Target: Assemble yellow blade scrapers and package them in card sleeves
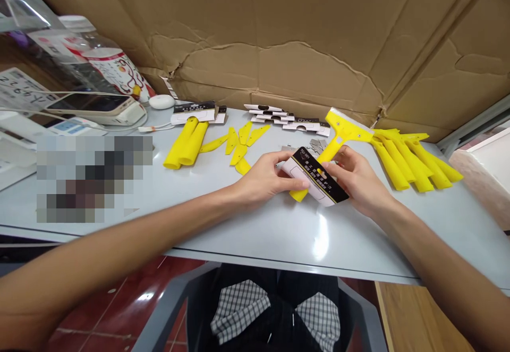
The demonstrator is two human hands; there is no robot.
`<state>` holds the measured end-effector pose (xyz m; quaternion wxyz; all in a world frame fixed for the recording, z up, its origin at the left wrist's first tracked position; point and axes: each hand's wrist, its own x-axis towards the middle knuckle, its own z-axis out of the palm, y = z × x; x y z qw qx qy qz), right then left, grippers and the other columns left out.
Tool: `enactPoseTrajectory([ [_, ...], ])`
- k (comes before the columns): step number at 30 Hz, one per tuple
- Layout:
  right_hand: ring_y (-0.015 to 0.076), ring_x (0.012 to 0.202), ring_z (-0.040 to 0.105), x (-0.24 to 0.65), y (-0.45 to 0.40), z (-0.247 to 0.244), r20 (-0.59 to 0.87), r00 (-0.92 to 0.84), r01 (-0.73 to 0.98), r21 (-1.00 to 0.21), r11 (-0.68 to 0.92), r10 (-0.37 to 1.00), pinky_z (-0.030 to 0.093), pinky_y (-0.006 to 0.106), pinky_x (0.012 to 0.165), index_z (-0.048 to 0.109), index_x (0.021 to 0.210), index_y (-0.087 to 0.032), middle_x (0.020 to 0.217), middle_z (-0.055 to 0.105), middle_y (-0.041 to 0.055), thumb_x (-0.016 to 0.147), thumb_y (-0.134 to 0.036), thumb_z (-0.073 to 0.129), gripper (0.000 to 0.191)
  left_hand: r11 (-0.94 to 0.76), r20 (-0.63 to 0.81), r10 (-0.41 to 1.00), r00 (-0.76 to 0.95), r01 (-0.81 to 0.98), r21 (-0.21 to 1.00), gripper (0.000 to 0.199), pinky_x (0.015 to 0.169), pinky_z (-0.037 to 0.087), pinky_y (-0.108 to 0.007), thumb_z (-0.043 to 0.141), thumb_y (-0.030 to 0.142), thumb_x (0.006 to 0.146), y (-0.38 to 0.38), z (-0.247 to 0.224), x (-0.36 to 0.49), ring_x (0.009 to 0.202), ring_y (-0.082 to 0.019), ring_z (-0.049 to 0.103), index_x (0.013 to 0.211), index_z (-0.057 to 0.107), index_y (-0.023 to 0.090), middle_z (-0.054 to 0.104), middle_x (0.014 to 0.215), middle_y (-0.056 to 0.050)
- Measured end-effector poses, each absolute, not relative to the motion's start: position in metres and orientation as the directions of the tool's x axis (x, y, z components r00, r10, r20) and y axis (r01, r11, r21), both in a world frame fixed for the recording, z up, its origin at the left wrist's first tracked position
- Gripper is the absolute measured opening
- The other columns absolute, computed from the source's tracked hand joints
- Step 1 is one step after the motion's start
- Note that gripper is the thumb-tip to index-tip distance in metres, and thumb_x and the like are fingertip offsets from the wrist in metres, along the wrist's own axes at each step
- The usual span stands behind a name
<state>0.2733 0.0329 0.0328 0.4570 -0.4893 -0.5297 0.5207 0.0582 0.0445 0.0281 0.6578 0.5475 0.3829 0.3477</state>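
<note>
A yellow scraper with a wide head slants up between my hands, its handle passing through a black and white card. My left hand is closed on the card's left part, thumb on its white face. Fingers of my right hand pinch the card's upper right edge beside the handle. Just behind my hands lie small metal parts, partly hidden. Several yellow handles rest to the right. Small flat yellow pieces are spread out behind my left hand.
Two carded yellow handles lie left of centre. Folded cards are piled at the back against a cardboard sheet. At the left are a phone, cables, a white case and plastic bottles. A blurred patch covers the table's left part.
</note>
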Motion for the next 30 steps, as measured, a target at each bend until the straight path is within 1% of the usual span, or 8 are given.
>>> enactPoseTrajectory([
  [6,0.0282,0.105,0.073,0.285,0.037,0.033,-0.166,-0.346,-0.009,-0.984,-0.18,0.923,0.057,0.04,0.08,0.061,0.13,-0.028,0.124,0.074,0.0093,0.079,-0.061,0.082,0.064,0.173,-0.108,0.896,0.431,-0.115,0.978,0.053,0.091,0.056,-0.039,0.088,0.02,0.074,0.041,0.026,0.06,0.099,-0.021,0.071,0.12,0.064,0.014,0.073,0.117,-0.01],
  [10,0.0301,0.108,0.072,0.297,0.043,0.033,-0.201,-0.479,-0.028,-0.969,-0.244,0.855,0.058,0.04,0.08,0.059,0.137,-0.031,0.13,0.071,0.0092,0.07,-0.066,0.087,0.081,0.159,-0.083,0.907,0.413,-0.152,0.976,0.064,0.095,0.056,-0.042,0.09,0.018,0.07,0.041,0.02,0.06,0.107,-0.024,0.07,0.125,0.058,0.016,0.066,0.132,-0.014],
  [14,0.0251,0.093,0.073,0.302,0.048,0.036,-0.225,-0.358,0.085,-0.974,-0.208,0.906,0.056,0.037,0.076,0.06,0.133,-0.034,0.109,0.075,0.0042,0.062,-0.035,0.099,0.081,0.214,-0.137,0.905,0.403,-0.152,0.965,0.095,0.092,0.057,-0.044,0.096,0.016,0.061,0.041,0.017,0.059,0.11,-0.027,0.07,0.143,0.048,0.025,0.055,0.148,-0.016],
  [16,0.0222,0.084,0.072,0.303,0.05,0.037,-0.204,-0.243,0.06,-0.979,-0.196,0.948,0.055,0.035,0.07,0.062,0.125,-0.031,0.1,0.076,0.0022,0.063,-0.03,0.098,0.072,0.265,-0.186,0.887,0.423,-0.134,0.955,0.11,0.089,0.058,-0.047,0.096,0.015,0.06,0.04,0.02,0.058,0.108,-0.028,0.07,0.152,0.039,0.03,0.052,0.151,-0.018],
  [19,0.0216,0.084,0.072,0.303,0.054,0.036,-0.159,-0.151,0.001,-0.987,-0.161,0.976,0.056,0.035,0.069,0.066,0.114,-0.028,0.101,0.077,0.0026,0.066,-0.03,0.096,0.057,0.318,-0.242,0.849,0.47,-0.088,0.944,0.117,0.085,0.058,-0.049,0.096,0.015,0.06,0.041,0.023,0.058,0.095,-0.025,0.071,0.157,0.034,0.03,0.058,0.141,-0.019],
  [21,0.0224,0.087,0.073,0.303,0.056,0.035,-0.119,-0.103,-0.055,-0.991,-0.125,0.988,0.059,0.037,0.074,0.067,0.109,-0.029,0.098,0.078,0.0015,0.068,-0.03,0.095,0.049,0.354,-0.279,0.811,0.515,-0.053,0.934,0.117,0.084,0.057,-0.047,0.095,0.012,0.06,0.041,0.023,0.057,0.088,-0.022,0.071,0.158,0.033,0.027,0.064,0.128,-0.016],
  [24,0.0242,0.09,0.074,0.303,0.057,0.035,-0.095,-0.008,-0.123,-0.988,-0.095,0.995,0.062,0.041,0.077,0.067,0.107,-0.032,0.094,0.078,0.0001,0.067,-0.028,0.095,0.049,0.388,-0.305,0.721,0.623,0.002,0.922,0.111,0.085,0.056,-0.045,0.089,0.008,0.062,0.043,0.022,0.056,0.093,-0.025,0.071,0.158,0.036,0.022,0.067,0.118,-0.014],
  [30,0.0329,0.097,0.075,0.303,0.056,0.035,-0.109,0.077,-0.068,-0.992,-0.104,0.991,0.064,0.052,0.078,0.068,0.107,-0.035,0.099,0.079,0.0035,0.067,-0.037,0.095,0.048,0.228,-0.239,0.602,0.762,0.123,0.966,0.077,0.089,0.056,-0.044,0.083,0.011,0.066,0.05,0.023,0.049,0.107,-0.028,0.069,0.138,0.057,0.016,0.07,0.118,-0.013],
])
